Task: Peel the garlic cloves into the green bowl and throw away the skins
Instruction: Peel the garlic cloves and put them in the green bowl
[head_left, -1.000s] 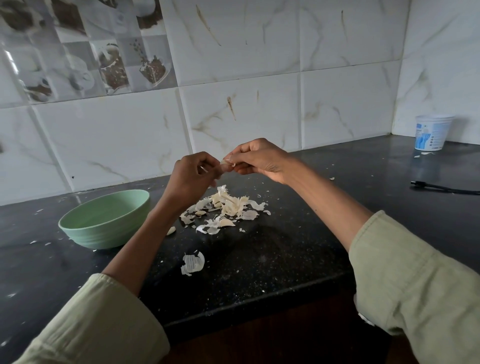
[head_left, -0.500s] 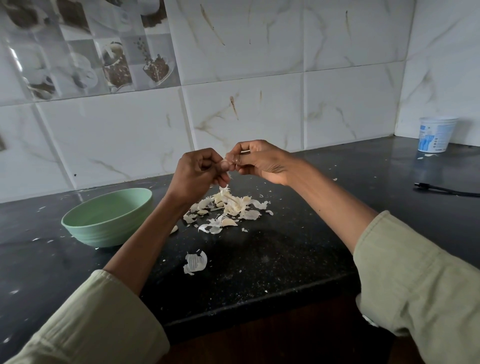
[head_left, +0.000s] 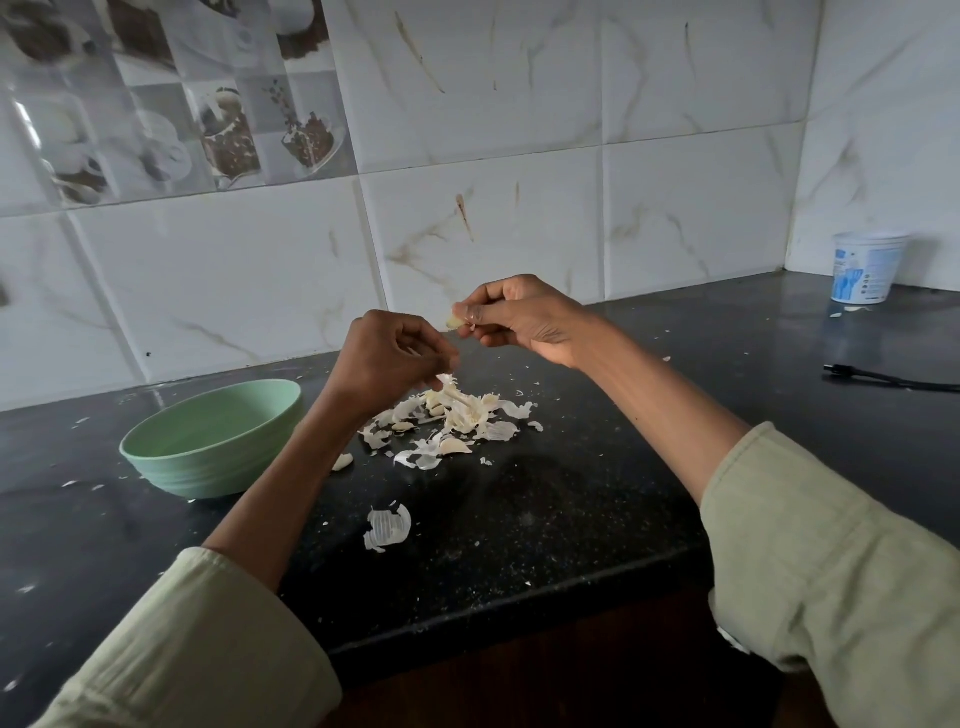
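Garlic clove (head_left: 454, 322): pale, pinched between thumb and fingertips of the right hand (head_left: 524, 319), held in the air above the countertop (head_left: 545, 519). Only its tip shows past the fingers.

Left hand (head_left: 387, 358): just beside and lower than the right, not touching it. Fingers curled in, tips brought together toward the thumb; whether a scrap of skin sits between them cannot be told.

Directly under the left hand: heap of garlic skins (head_left: 457, 415), white and papery, with a few cloves mixed in, on the dark speckled counter. One loose clove (head_left: 343, 461) lies apart, near the left forearm. A larger curled skin piece (head_left: 387, 527) lies alone, nearer the counter edge. Small flakes scattered all round.

Green bowl (head_left: 208, 441): left of the heap, upright on the counter, just beside the left forearm. No cloves visible in the part of the inside that shows.

Both forearms bare; pale green sleeves (head_left: 831, 571) pushed back.

Farther out: white plastic tub (head_left: 866, 267) with blue print in the far right corner against the wall. Black cord (head_left: 883, 378) lying on the counter at the right. White marbled tiles (head_left: 519, 130) behind.
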